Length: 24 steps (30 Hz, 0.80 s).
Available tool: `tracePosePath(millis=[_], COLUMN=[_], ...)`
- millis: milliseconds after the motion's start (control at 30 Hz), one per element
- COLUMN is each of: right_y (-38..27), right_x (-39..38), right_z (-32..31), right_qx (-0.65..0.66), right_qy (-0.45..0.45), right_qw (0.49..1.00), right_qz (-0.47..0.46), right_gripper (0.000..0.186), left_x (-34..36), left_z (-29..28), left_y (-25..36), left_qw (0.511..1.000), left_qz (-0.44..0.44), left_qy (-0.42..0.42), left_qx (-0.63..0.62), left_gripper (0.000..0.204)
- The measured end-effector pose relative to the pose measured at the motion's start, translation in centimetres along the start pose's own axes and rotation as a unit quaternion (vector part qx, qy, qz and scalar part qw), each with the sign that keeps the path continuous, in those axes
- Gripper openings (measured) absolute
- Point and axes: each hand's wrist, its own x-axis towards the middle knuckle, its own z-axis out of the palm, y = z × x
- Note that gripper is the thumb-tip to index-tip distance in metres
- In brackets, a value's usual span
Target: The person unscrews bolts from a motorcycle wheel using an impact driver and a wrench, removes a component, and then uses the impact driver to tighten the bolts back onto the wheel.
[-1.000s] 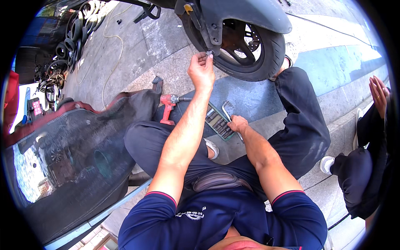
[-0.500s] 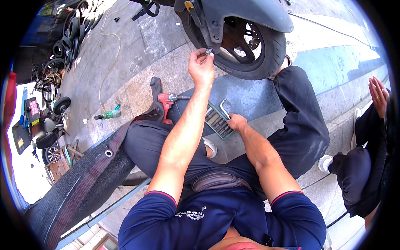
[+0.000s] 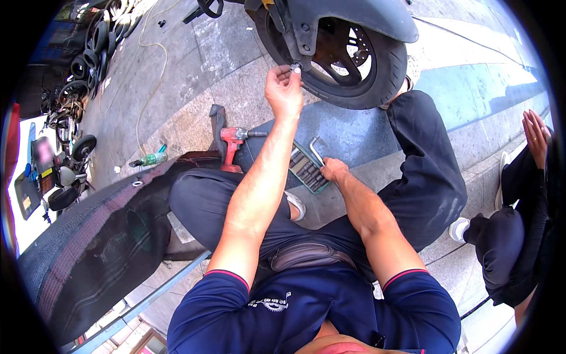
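Two hands (image 3: pixel 284 94) hold one bent wrench (image 3: pixel 317 152) and seemingly one fitting (image 3: pixel 296 68).

Grey paving (image 3: pixel 194 76) — sunlit toward upper right.

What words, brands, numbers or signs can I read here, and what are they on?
Nothing reads clearly.
Navy shirt: white lettering by a gear emblem, too small and distorted to read.
Wheel's tyre: faint sidewall marks, too small.
Sockets: any markings are too small to tell.
Pink patch at far left: too blurred to read.
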Motion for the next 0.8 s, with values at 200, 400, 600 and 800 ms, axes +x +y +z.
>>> tracePosePath(millis=[200,400,600,800], right_y=[0.2,-0.2,0.1,-3.3], right_x=[0.5,0.3,-0.2,-8.8], right_z=[0.3,0.4,-1.0,-17.9], right_qx=[0.005,-0.001,0.010,0.365], right_qy=[-0.003,0.002,0.108,0.660], right_qw=[1.000,1.000,0.994,0.650], right_qz=[0.001,0.000,0.011,-0.098], right_gripper=[0.042,0.039,0.029,0.023], left_x=[0.1,0.7,0.2,1.0], left_z=[0.5,-0.4,0.7,-0.2], left_y=[0.5,-1.7,0.7,0.8], left_qw=[0.994,0.993,0.995,0.984], left_qz=[-0.101,0.079,-0.104,-0.156], left_qy=[0.010,0.008,-0.005,-0.059], left_qx=[-0.039,0.092,0.005,0.055], left_gripper=[0.023,0.024,0.029,0.044])
